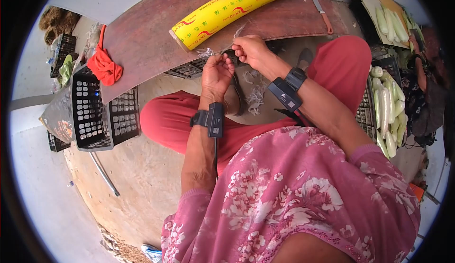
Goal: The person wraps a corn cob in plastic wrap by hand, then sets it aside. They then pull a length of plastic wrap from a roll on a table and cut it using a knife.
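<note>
My left hand (216,76) is pinched closed at the near edge of the reddish-brown table (142,40). Just right of it, my right hand (253,51) is pinched closed too. A thin strand (228,49) runs between the fingertips of both hands; its material is hard to make out. Whitish crumpled shreds (205,53) stick out by the left fingertips, and another wisp rises above the right hand. Directly beyond the hands lies a big roll of cling film (232,9) in yellow printed wrapping.
A knife (322,12) lies at the table's right. A red cloth (105,66) hangs over the left edge, above a black crate (92,116). More shreds (256,97) litter the floor between my legs. Long pale-green vegetables (389,106) fill a crate at right; a person sits beyond.
</note>
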Demonstrator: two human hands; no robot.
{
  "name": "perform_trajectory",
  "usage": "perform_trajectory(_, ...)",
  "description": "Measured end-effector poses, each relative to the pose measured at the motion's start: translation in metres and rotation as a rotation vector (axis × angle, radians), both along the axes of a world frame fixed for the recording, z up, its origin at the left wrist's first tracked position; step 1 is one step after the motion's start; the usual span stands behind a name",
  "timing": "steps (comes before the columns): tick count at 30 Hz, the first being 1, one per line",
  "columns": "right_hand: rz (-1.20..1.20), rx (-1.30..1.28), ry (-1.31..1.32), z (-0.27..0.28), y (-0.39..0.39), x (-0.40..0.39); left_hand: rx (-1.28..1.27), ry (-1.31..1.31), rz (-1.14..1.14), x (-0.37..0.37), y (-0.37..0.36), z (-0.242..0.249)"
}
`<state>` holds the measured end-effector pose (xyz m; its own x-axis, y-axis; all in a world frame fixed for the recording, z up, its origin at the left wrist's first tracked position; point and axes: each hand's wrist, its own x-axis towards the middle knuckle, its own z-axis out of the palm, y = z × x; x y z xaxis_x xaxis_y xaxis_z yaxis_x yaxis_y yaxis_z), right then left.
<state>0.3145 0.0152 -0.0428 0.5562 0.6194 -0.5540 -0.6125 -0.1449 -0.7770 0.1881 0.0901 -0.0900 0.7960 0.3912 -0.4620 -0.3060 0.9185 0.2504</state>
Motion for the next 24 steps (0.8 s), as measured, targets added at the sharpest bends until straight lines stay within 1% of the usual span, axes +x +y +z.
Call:
perform_trajectory(5, 0.014, -0.021, -0.061, -0.003, -0.016, -0.003, -0.023, -0.035, 0.077, 0.001, 0.005, -0.003)
perform_trajectory(8, 0.065, -0.015, -0.106, -0.007, -0.026, -0.001, -0.024, -0.024, 0.108, 0.003, 0.004, 0.002)
perform_trajectory(11, 0.048, 0.005, -0.255, -0.004, -0.024, -0.001, 0.004, -0.005, 0.110, 0.004, 0.000, 0.005)
perform_trajectory(14, -0.022, 0.070, -0.303, 0.006, -0.012, -0.002, 0.026, -0.006, 0.094, 0.003, 0.000, 0.007)
perform_trajectory(17, 0.063, -0.018, -0.353, 0.014, 0.001, 0.004, 0.036, -0.005, 0.084, 0.003, -0.001, 0.008)
perform_trajectory(20, 0.054, -0.135, -0.424, 0.016, 0.009, 0.007, 0.054, 0.010, 0.075, 0.002, -0.002, 0.007)
perform_trajectory(23, 0.073, -0.185, -0.435, 0.001, 0.012, 0.016, 0.074, 0.025, 0.072, 0.002, -0.003, 0.008)
perform_trajectory(24, 0.067, -0.162, -0.418, 0.002, 0.009, 0.016, 0.080, 0.030, 0.074, 0.001, -0.003, 0.008)
